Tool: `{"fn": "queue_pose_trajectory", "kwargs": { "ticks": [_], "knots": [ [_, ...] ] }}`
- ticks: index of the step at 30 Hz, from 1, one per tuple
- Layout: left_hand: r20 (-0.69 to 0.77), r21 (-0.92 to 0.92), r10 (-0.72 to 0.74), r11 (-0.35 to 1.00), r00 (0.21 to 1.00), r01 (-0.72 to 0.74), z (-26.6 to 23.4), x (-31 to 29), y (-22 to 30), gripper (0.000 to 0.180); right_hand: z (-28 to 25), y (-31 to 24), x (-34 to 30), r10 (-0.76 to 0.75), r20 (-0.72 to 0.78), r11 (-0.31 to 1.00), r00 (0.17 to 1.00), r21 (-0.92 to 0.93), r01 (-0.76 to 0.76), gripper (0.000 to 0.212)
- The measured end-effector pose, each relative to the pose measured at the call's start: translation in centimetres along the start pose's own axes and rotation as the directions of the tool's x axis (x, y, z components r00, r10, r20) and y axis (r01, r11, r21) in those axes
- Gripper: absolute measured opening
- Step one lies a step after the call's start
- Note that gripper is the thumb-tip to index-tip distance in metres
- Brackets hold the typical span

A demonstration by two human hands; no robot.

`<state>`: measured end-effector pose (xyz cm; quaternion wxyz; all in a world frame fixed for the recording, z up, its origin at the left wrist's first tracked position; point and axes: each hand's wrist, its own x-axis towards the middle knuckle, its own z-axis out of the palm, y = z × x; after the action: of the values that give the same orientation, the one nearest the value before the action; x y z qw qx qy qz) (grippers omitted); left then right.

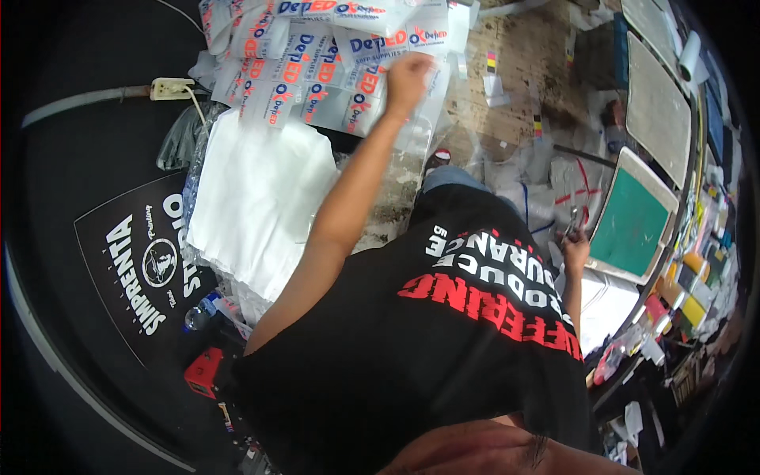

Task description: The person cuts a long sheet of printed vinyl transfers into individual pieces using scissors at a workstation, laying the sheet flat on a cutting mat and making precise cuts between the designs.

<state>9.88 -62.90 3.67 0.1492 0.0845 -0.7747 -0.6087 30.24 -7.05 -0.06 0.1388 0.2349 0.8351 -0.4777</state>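
My left hand (406, 83) reaches out over a pile of clear plastic sheets (305, 67) printed in red and blue. Its fingers are curled in at the right side of the pile, on a printed sheet; motion blurs them a little. Down at my right side, my right hand (575, 245) is closed around a small tool with shiny metal, which looks like scissors (571, 227). My arm and shirt hide part of the pile's near edge. Below the pile lies a large plain white sheet (257, 194).
A white power outlet (170, 89) with a cord sits left of the pile. Framed screens, one with a green panel (629, 214), lean at the right. A red box (204, 372) and a plastic bottle (202, 313) are at lower left. Scraps litter the wooden surface (475, 119).
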Motion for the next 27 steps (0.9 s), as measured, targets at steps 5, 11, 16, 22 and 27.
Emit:
{"fn": "queue_pose_trajectory", "kwargs": {
  "ticks": [5,11,16,22,27],
  "knots": [
    [-0.442,0.573,0.398,0.815,0.804,-0.088,-6.6,5.6,3.9,0.054,2.4,0.2,-1.3,0.027,-0.005,0.988,1.000,-0.152,-0.028,0.041],
    [-0.073,0.883,0.314,0.461,0.947,-0.085,-5.4,9.0,3.4,0.077,4.2,-4.1,0.8,-0.026,0.041,0.924,0.999,-0.380,0.039,0.048],
    [-0.074,0.873,0.008,0.484,0.997,0.061,-6.8,9.9,2.3,0.065,3.7,-5.1,1.1,-0.042,-0.050,0.970,0.998,-0.243,0.029,0.041],
    [-0.068,0.861,0.047,0.508,0.997,0.035,-7.4,10.1,3.0,0.041,4.7,-3.7,0.1,0.046,-0.053,0.995,0.998,-0.091,-0.051,0.034],
    [-0.111,0.793,0.196,0.609,0.974,-0.032,-8.3,11.4,5.5,0.030,4.5,-3.9,-1.1,0.048,-0.086,0.981,0.995,-0.185,-0.063,0.027]
  ]
}}
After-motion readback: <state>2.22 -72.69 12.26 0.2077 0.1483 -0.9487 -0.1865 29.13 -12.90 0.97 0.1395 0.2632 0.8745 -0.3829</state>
